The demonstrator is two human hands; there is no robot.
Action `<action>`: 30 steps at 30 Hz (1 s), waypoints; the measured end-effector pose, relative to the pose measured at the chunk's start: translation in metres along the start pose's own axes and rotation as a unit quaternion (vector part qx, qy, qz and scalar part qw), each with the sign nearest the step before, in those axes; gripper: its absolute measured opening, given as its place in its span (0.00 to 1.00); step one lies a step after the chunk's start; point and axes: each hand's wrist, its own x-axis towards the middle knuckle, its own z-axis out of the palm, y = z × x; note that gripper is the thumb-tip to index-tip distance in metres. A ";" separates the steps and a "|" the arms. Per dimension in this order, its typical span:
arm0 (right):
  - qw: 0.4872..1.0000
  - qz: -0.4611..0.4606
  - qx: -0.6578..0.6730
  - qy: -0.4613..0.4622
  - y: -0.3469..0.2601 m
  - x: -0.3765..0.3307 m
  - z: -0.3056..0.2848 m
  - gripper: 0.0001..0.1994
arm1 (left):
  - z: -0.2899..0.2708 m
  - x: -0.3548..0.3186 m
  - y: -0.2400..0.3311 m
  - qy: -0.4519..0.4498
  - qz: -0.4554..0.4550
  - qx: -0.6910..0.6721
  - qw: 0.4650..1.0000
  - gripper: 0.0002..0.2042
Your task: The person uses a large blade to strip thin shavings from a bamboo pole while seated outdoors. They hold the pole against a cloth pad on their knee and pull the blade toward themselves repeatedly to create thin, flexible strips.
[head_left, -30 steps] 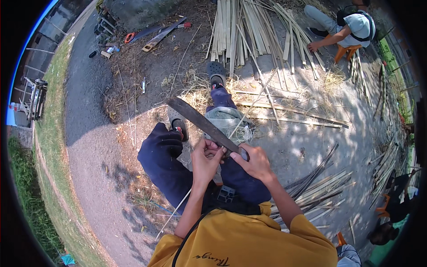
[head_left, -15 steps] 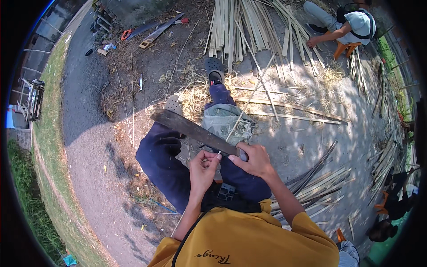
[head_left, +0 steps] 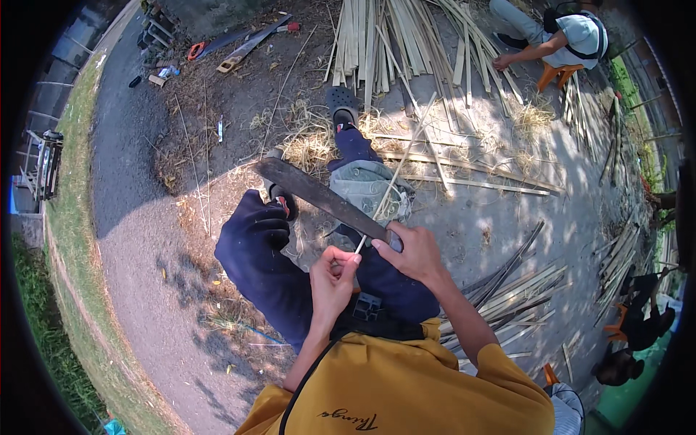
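Observation:
My right hand (head_left: pixel 412 254) grips the handle end of a dark, broad-bladed machete (head_left: pixel 319 197). The blade reaches up and to the left, across my legs. Between thumb and fingers, my left hand (head_left: pixel 333 281) pinches the near end of a thin pale strip (head_left: pixel 362 244), apparently bamboo. This strip runs beneath or against the blade close to my right hand, then slants away up and right; the exact contact is hidden. A grey-green cloth (head_left: pixel 359 181) lies over my stretched-out right leg, under strip and blade.
A large fan of pale strips (head_left: pixel 377 51) lies ahead, with shavings (head_left: pixel 308 138) around my feet. More strips (head_left: pixel 507 304) lie at right. Handsaws (head_left: pixel 254 45) rest at far left. A person (head_left: pixel 573 43) sits on an orange stool (head_left: pixel 557 75); others are at the right edge.
The blade has moved slightly away from my left hand, so more of the strip's near end shows between them. My left foot has shifted a little. Both hands keep their grips.

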 end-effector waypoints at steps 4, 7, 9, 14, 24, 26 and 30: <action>0.999 0.020 -0.023 -0.016 -0.006 -0.002 0.002 0.23 | -0.002 -0.004 0.015 0.018 0.029 0.085 0.996 0.06; 1.000 0.003 -0.028 0.005 -0.003 -0.002 0.008 0.24 | -0.001 -0.002 0.020 0.017 0.017 0.103 0.994 0.05; 0.999 -0.011 -0.025 0.015 -0.004 -0.001 0.009 0.24 | -0.002 0.001 0.019 0.005 -0.001 0.054 0.999 0.05; 1.000 0.002 -0.029 -0.002 -0.008 -0.003 0.003 0.23 | -0.006 -0.007 0.012 -0.004 -0.003 0.039 0.999 0.05; 0.999 -0.013 -0.032 0.016 -0.005 -0.003 0.006 0.23 | -0.009 -0.010 0.021 -0.010 -0.017 0.081 0.996 0.06; 0.998 -0.006 -0.014 0.064 0.001 -0.003 0.012 0.24 | -0.007 -0.010 0.026 -0.003 0.002 0.100 0.995 0.06; 0.999 -0.011 -0.034 0.025 -0.011 -0.008 0.011 0.25 | -0.003 -0.003 0.034 0.015 0.021 0.122 0.992 0.06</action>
